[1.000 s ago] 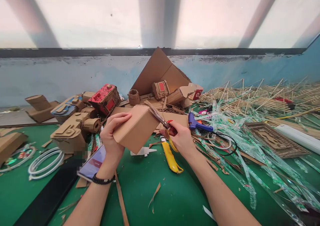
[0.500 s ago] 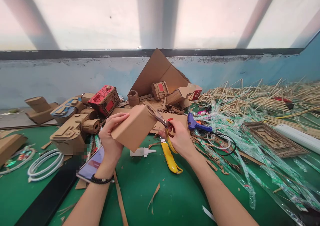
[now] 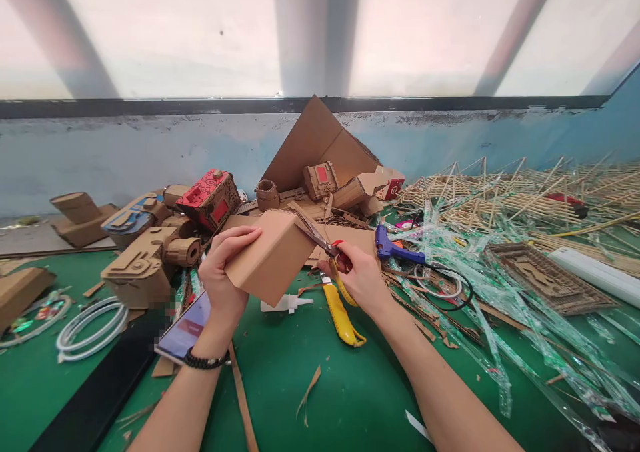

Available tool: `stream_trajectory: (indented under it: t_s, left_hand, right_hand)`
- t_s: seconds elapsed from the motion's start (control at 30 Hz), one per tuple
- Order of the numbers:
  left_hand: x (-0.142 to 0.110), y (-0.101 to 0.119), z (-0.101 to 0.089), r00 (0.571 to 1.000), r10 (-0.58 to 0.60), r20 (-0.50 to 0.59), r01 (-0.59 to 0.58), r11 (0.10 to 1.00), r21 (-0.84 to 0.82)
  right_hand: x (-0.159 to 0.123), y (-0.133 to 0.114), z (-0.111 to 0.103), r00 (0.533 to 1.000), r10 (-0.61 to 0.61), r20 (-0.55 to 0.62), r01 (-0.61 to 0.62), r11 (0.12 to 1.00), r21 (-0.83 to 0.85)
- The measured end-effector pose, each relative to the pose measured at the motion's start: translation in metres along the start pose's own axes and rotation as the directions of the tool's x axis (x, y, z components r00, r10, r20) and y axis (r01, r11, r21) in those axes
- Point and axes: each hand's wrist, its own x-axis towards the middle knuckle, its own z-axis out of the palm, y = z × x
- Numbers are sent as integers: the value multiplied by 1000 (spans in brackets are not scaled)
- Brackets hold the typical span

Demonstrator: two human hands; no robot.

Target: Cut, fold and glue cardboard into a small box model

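Note:
My left hand [image 3: 226, 265] grips a brown cardboard box [image 3: 273, 255] by its left side, tilted above the green table. In my right hand [image 3: 357, 275] is a pair of scissors [image 3: 325, 244] with red and yellow on its handles. The blades reach the box's upper right edge; the far side of that edge is hidden. Below my right hand a yellow utility knife [image 3: 343, 315] lies on the table. A small white glue bottle [image 3: 285, 303] rests partly behind the box. A blue glue gun [image 3: 397, 247] lies right of my right hand.
Cardboard camera models [image 3: 137, 265] and a red-patterned box [image 3: 210, 199] stand at the left. A phone [image 3: 185, 329] lies under my left wrist. Plastic strips [image 3: 480, 292] and thin wooden sticks [image 3: 500, 192] spread over the right. A large cardboard sheet [image 3: 317, 139] leans on the wall.
The box and my left hand have shifted very slightly to the right. The scissors stay at the box's edge, their blades looking closer together.

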Motion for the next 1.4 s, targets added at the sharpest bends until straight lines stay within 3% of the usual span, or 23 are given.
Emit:
stream_trajectory:
  t_s: [0.5,0.67,0.97,1.4]
  left_hand:
    - [-1,-1,1,996,-93,-11,92,993,-72]
    - [1,-5,2,991,-133,33,136,986,-92]
    - [1,-1,0,999,-15,33,16,999,-32]
    - [-5,2,2,999,16,28,-15,999,-37]
  right_hand:
    - [0,0,1,999,49,-9,-48,995,92]
    - [0,-1,4,999,29,-31,-29,999,15]
    - [-3,-5,3,999,-34,-9,34,999,-36]
    - [-3,-5,5,1000,10,-3,-10,1000,-19]
